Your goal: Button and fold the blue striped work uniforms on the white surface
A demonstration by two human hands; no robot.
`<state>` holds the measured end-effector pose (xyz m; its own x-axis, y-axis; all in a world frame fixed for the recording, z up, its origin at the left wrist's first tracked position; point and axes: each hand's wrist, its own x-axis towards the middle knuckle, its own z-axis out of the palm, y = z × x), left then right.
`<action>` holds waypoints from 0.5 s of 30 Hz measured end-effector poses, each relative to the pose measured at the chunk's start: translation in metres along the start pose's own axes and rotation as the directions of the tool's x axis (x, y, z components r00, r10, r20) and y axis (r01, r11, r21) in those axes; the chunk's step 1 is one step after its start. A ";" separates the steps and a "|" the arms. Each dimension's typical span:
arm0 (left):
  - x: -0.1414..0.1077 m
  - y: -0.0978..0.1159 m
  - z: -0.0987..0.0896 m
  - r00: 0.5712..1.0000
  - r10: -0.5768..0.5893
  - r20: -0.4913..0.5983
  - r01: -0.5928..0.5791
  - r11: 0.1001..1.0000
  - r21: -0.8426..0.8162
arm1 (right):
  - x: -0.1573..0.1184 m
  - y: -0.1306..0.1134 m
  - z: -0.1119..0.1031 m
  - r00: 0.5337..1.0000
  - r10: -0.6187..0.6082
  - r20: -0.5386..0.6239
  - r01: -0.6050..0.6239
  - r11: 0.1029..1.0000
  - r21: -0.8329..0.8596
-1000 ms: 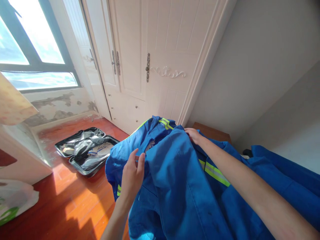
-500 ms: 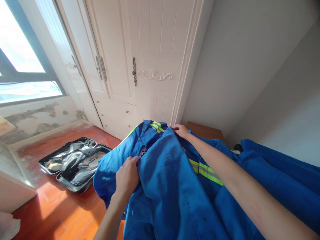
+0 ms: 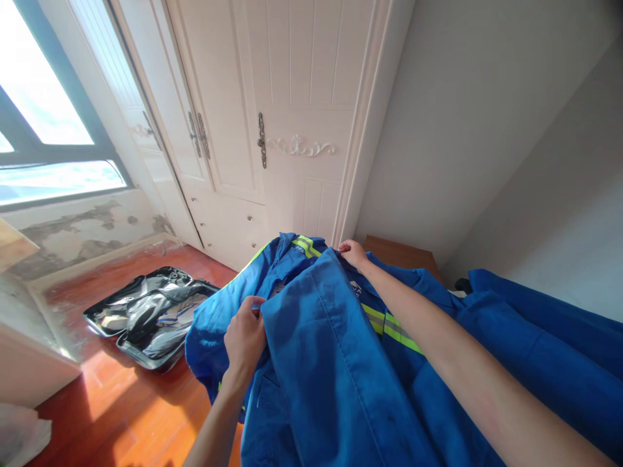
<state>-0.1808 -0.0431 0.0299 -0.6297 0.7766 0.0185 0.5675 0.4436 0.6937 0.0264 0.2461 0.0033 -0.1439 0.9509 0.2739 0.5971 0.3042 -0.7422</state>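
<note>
My left hand (image 3: 244, 334) pinches the left corner of a plain blue work garment (image 3: 331, 363), a long seamed panel like a trouser leg. At the far right corner of the same edge, my right hand (image 3: 353, 254) is closed on the cloth, fingertips partly hidden. The edge between both hands is nearly straight. Beneath it lies a blue work jacket (image 3: 214, 331) with yellow-green and grey reflective stripes. A small white print shows on its dark blue part near my right wrist. More blue cloth (image 3: 535, 344) spreads to the right under my forearm.
An open suitcase (image 3: 146, 318) packed with clothes lies on the red wooden floor (image 3: 121, 415) at left. White wardrobe doors (image 3: 302, 78) stand ahead. A brown wooden piece (image 3: 403, 250) sits by the wall behind the clothes. A window (image 3: 53, 84) is at upper left.
The garment's left corner has shifted slightly left and up with my left hand, and the edge looks flatter. My right hand has barely moved. The view has turned slightly left.
</note>
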 end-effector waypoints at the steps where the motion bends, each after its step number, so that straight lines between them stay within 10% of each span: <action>1: 0.002 -0.001 0.000 1.000 0.007 0.004 -0.007 0.999 -0.031 | -0.006 -0.004 -0.002 0.999 -0.009 -0.050 0.008 1.000 -0.020; 5: 0.013 -0.010 -0.003 0.992 0.038 0.119 -0.010 0.975 -0.222 | -0.042 -0.027 -0.013 0.980 -0.130 -0.148 0.117 0.989 -0.096; 10: 0.022 -0.010 -0.009 0.941 0.007 0.338 0.126 0.920 -0.370 | -0.116 -0.066 -0.035 0.890 -0.454 0.045 0.456 0.880 -0.134; 15: 0.021 -0.010 -0.006 0.965 0.005 0.263 0.105 0.909 -0.404 | -0.197 -0.077 -0.053 0.301 -0.757 0.580 0.900 0.426 0.089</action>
<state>-0.2025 -0.0339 0.0278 -0.4655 0.8690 -0.1680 0.2350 0.3043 0.9231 0.0502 0.0324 0.0390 -0.9532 0.0889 0.2891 0.0547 0.9907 -0.1243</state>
